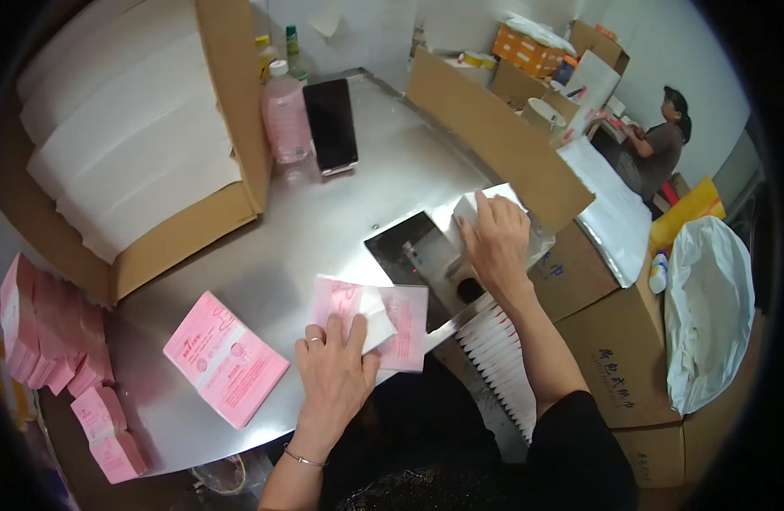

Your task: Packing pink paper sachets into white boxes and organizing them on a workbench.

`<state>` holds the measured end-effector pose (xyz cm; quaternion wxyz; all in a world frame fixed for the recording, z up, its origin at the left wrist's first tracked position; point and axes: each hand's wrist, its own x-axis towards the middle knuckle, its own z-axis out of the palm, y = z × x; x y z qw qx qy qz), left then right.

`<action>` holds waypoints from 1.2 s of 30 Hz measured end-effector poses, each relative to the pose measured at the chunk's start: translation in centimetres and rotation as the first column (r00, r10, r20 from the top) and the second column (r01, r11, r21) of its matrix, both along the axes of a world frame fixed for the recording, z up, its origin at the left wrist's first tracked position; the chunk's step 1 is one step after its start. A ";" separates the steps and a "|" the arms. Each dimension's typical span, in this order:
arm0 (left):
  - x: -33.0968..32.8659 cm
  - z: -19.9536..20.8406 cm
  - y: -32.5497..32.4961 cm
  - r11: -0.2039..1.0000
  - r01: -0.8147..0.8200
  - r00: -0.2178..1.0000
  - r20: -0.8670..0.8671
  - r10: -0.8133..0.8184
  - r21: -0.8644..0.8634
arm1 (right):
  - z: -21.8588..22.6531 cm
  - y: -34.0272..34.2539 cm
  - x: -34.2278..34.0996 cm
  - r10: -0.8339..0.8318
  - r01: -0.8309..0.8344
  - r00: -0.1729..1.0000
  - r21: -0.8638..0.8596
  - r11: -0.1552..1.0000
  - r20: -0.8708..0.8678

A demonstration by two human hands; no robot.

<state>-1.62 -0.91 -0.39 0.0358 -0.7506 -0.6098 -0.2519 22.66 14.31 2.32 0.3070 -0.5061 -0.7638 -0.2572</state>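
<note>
My left hand (336,366), with a ring and a thin bracelet, rests fingers apart on a folded white tissue (377,319). Beneath the tissue lies a translucent pink printed wrapper (407,324) at the table's near edge. My right hand (498,238) grips a small white folded tissue stack (468,209), thumb on its left side; part of the stack is hidden under the fingers. Just left of that hand, a dark glossy panel (409,247) is set at the metal table (230,264). Left of my left hand sits a stack of pink printed wrappers (226,358).
A carton of white sheets (136,128) stands at the left, with bundled pink wrappers (47,328) nearby. At the back are a pink-liquid bottle (287,119) and a propped phone (330,126). Below my right forearm runs a row of white tissues (498,353). A person (660,145) sits far right.
</note>
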 end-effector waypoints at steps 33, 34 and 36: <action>-0.5 -1.2 -0.8 0.997 -0.055 0.987 0.147 0.062 -0.051 | -4.0 -7.2 -9.5 0.764 -0.840 0.517 -0.403 0.364 -0.387; -0.6 -1.3 -0.8 0.992 -0.126 0.990 0.068 0.127 -0.013 | -3.0 -8.0 -9.7 0.742 -0.866 0.426 -0.470 0.170 -0.518; -1.0 -1.1 -1.0 0.995 -0.089 0.991 0.103 0.084 0.041 | -2.6 -7.8 -8.4 0.723 -0.887 0.426 -0.407 0.217 -0.544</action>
